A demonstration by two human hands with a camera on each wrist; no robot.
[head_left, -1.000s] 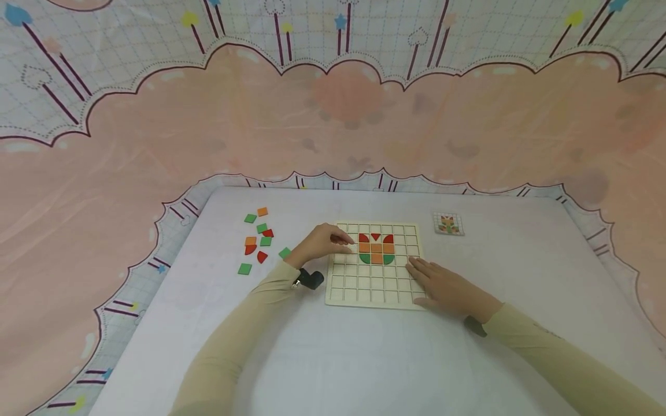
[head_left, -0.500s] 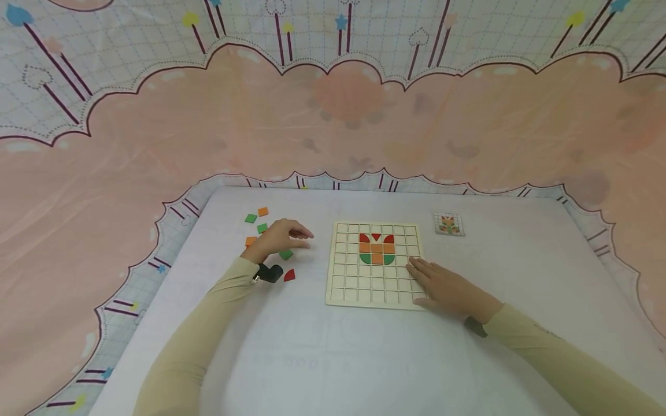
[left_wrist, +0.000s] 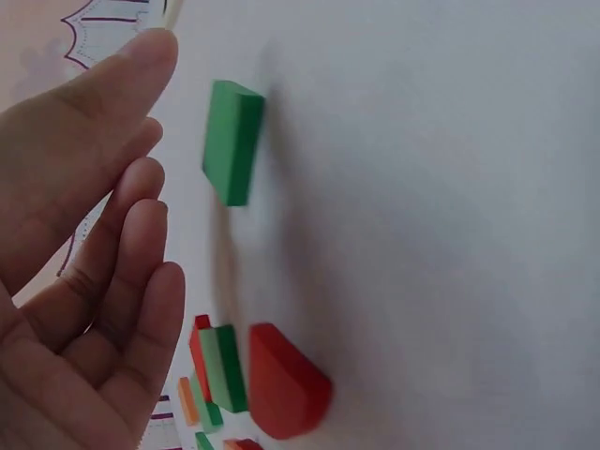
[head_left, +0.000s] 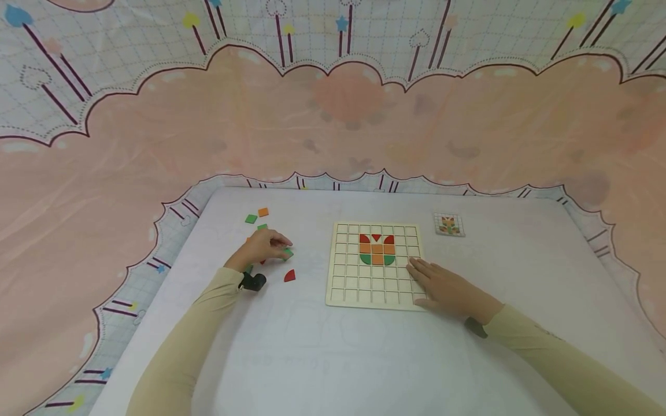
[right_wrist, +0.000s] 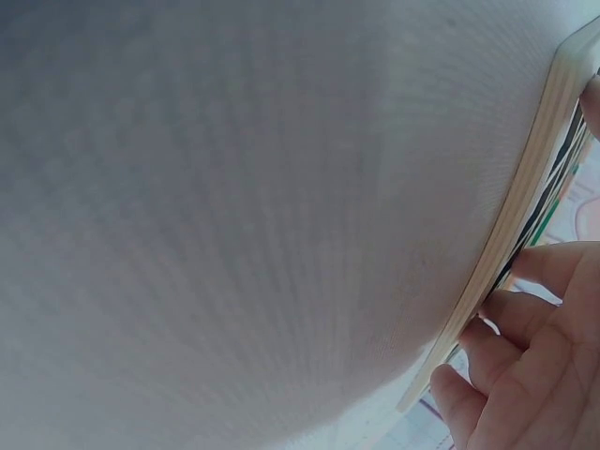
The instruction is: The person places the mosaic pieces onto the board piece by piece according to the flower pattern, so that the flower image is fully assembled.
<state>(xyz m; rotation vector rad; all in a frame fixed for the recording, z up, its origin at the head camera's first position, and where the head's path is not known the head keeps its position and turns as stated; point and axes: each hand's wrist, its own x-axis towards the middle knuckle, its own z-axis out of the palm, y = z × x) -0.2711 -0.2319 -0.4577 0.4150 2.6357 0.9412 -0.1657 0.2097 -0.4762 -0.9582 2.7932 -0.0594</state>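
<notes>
My left hand (head_left: 262, 247) hovers over the loose tiles on the left of the table, fingers and thumb apart, holding nothing. Just by its fingertips lies a green tile (head_left: 288, 254); in the left wrist view a gap shows between this green tile (left_wrist: 231, 142) and the thumb. A red quarter-circle tile (head_left: 289, 275) lies closer to me. At the pale grid board (head_left: 354, 283), my right hand (head_left: 452, 287) rests with extended fingers on the right edge. Red, orange and green tiles (head_left: 377, 249) form a tulip-like shape in the board's upper middle.
Beyond the left hand lie an orange tile (head_left: 263, 212) and a green diamond-looking tile (head_left: 251, 219); more tiles are partly hidden under the hand. A small pattern card (head_left: 449, 225) lies right of the board. A patterned curtain (head_left: 333, 127) hangs behind the white table (head_left: 291, 358).
My left hand has moved left from the board to the loose tiles, uncovering the red quarter-circle. The right hand and the board's tiles stay as they were.
</notes>
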